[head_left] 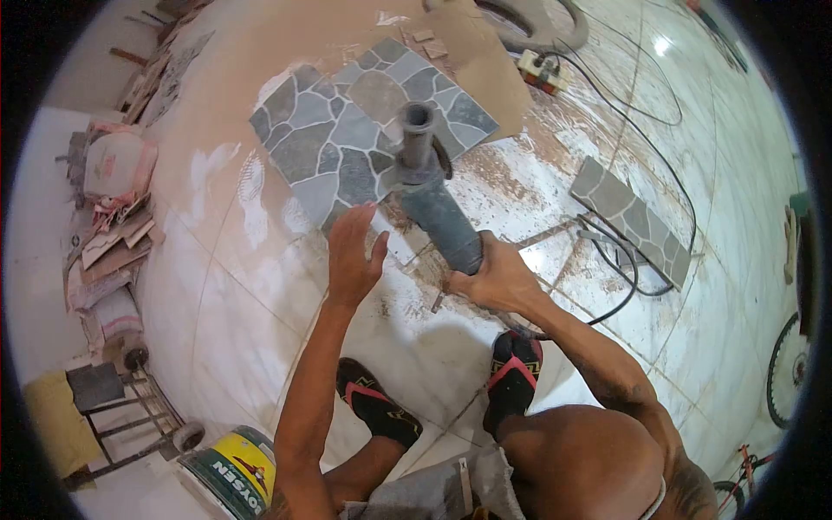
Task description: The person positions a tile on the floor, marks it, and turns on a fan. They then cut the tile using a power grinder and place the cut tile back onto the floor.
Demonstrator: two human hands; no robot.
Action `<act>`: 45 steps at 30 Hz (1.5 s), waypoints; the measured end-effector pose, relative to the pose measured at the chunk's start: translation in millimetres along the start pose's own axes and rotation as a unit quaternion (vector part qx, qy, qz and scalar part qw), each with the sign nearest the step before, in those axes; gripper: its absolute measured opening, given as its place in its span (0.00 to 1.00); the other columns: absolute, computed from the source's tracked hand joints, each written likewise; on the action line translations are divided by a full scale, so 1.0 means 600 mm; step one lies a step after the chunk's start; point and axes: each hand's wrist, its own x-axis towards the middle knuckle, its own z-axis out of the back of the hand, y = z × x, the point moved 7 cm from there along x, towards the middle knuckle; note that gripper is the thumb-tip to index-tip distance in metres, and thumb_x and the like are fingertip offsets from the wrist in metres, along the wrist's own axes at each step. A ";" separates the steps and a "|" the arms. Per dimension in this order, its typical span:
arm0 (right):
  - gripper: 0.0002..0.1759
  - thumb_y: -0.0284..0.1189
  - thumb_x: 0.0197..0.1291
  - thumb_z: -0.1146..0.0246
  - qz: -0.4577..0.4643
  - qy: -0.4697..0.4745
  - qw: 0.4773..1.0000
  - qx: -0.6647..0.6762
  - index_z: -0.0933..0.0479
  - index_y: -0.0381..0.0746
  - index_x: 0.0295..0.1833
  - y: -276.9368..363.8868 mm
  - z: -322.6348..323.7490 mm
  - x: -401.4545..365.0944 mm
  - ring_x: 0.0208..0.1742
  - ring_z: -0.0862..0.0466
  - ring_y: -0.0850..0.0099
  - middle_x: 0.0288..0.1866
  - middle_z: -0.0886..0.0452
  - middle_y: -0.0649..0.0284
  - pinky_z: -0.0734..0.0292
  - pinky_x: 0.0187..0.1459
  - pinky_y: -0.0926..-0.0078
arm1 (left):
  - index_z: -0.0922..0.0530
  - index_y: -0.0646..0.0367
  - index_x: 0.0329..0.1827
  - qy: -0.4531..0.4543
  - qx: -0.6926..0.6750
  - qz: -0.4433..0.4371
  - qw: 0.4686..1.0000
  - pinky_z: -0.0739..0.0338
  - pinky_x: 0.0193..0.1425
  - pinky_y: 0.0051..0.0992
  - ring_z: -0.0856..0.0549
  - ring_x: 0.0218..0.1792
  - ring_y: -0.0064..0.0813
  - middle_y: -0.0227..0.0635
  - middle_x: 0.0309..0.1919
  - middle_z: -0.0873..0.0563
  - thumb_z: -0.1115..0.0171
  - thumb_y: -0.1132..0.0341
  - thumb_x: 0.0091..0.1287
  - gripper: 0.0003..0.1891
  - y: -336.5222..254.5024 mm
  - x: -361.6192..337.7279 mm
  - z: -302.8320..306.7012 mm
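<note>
My right hand (498, 279) is wrapped around the rear body of a dusty angle grinder (440, 221). The grinder's side handle (418, 130) points up toward me, and its disc is mostly hidden. Fingers stretched and thumb apart, my left hand (351, 256) hovers empty to the left of the grinder, near the close edge of a tile. That tile (303, 152) has a grey stone pattern and lies on the dusty floor, partly under the grinder head. A narrower strip of the same tile (631, 221) lies to the right, with the black cord (628, 290) beside it.
An extension socket (543, 72) with plugged cords sits at the top right. Tile scraps (121, 243) and a paint bucket (230, 477) stand along the left. White and reddish dust covers the floor. My feet (516, 373) are close below the grinder. A bicycle wheel (784, 368) shows far right.
</note>
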 end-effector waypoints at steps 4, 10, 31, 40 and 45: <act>0.37 0.45 0.45 0.30 -0.002 -0.022 0.999 0.026 0.27 0.23 0.51 -0.014 0.003 0.004 0.42 0.15 0.48 0.38 0.17 0.39 0.22 0.47 0.58 | 0.26 0.58 0.64 -0.062 -0.038 -0.019 0.997 0.33 0.67 0.42 0.24 0.61 0.48 0.43 0.59 0.19 0.36 0.63 0.68 0.22 0.010 0.025 0.003; 0.36 0.45 0.44 0.30 0.022 -0.048 0.998 0.016 0.26 0.24 0.49 0.001 0.020 0.018 0.41 0.15 0.49 0.36 0.17 0.39 0.22 0.46 0.58 | 0.21 0.61 0.58 -0.058 -0.214 0.125 0.967 0.23 0.56 0.30 0.15 0.50 0.33 0.40 0.47 0.14 0.29 0.69 0.63 0.20 0.044 0.078 -0.009; 0.35 0.45 0.45 0.30 0.035 -0.070 0.996 0.038 0.26 0.24 0.48 0.028 0.025 0.039 0.41 0.14 0.50 0.36 0.17 0.41 0.21 0.45 0.59 | 0.19 0.62 0.49 -0.132 -0.349 0.156 0.915 0.24 0.57 0.25 0.16 0.48 0.25 0.36 0.44 0.13 0.31 0.75 0.62 0.13 0.031 0.103 -0.034; 0.35 0.45 0.45 0.29 0.045 -0.088 0.995 0.024 0.26 0.23 0.46 0.042 0.026 0.053 0.38 0.14 0.49 0.34 0.17 0.40 0.21 0.43 0.58 | 0.18 0.61 0.43 -0.124 -0.347 0.146 0.918 0.23 0.53 0.26 0.16 0.44 0.26 0.34 0.40 0.14 0.30 0.73 0.62 0.09 0.027 0.103 -0.032; 0.36 0.45 0.45 0.30 0.054 -0.095 0.994 0.010 0.27 0.23 0.47 0.049 0.024 0.057 0.38 0.14 0.48 0.33 0.17 0.39 0.21 0.43 0.57 | 0.18 0.62 0.44 -0.125 -0.371 0.142 0.909 0.23 0.52 0.26 0.16 0.43 0.24 0.32 0.40 0.14 0.30 0.72 0.63 0.09 0.035 0.102 -0.035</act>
